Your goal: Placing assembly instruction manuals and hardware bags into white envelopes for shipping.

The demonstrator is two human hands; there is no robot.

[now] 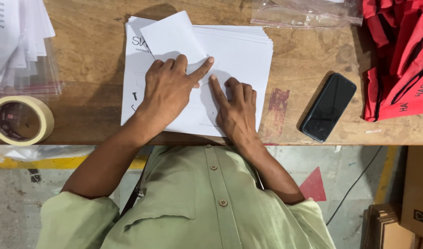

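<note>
Landmark: stack of white printed sheets [239,55] on the wooden table [91,50].
Top sheet [172,37]: one corner already folded over; crease unfinished.
Left hand [167,90]: flat, grasping nothing, pressing the fold.
Right hand [237,108]: flat, forefinger pinning paper.
Phone [328,107]: right of stack.
Tape roll [21,120]: far left.

I see a worn wooden table [87,55] with scuffs and a faded red stain [278,102], its front edge running straight across my view. Below it I get a grey concrete floor [17,203] with a yellow painted line [54,162], a red triangle mark [314,185] and a thin black cable [354,184] trailing across it. Brown cardboard boxes [400,216] stack at the lower right corner, and the light is even and flat, casting soft shadows on the tabletop.
</note>
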